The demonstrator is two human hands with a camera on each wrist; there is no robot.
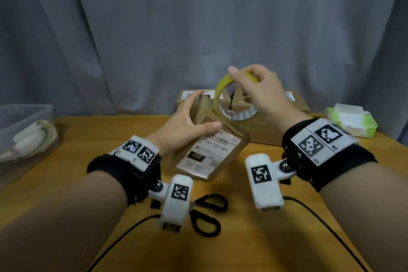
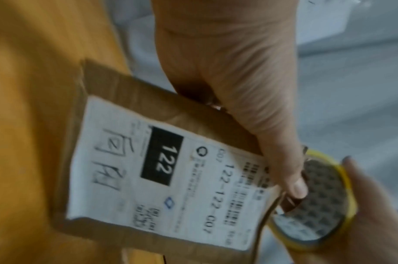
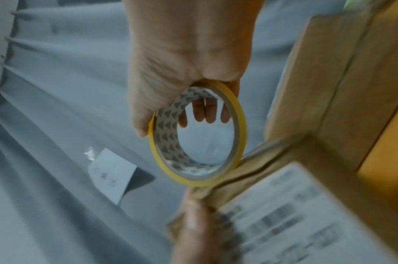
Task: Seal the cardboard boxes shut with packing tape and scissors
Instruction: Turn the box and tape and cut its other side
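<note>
A small cardboard box (image 1: 209, 152) with a white shipping label marked 122 (image 2: 162, 171) stands tilted on the wooden table (image 1: 242, 238). My left hand (image 1: 187, 121) grips its far end, thumb (image 2: 284, 160) across the label's top. My right hand (image 1: 254, 86) pinches the upper rim of a yellow-edged tape roll (image 1: 223, 99) and holds it upright against the box's far edge (image 3: 250, 171). In the right wrist view the tape roll (image 3: 198, 135) touches the box's flap seam. Black-handled scissors (image 1: 207, 214) lie on the table near my left wrist, partly hidden by the wrist camera.
Two more cardboard boxes (image 1: 293, 99) sit side by side on a larger one at the back. A clear plastic tub (image 1: 24, 137) stands at the left edge, a green-and-white tissue pack (image 1: 351, 121) at the right. Black cables (image 1: 326, 221) trail across the near table. A grey curtain (image 1: 154, 28) hangs behind.
</note>
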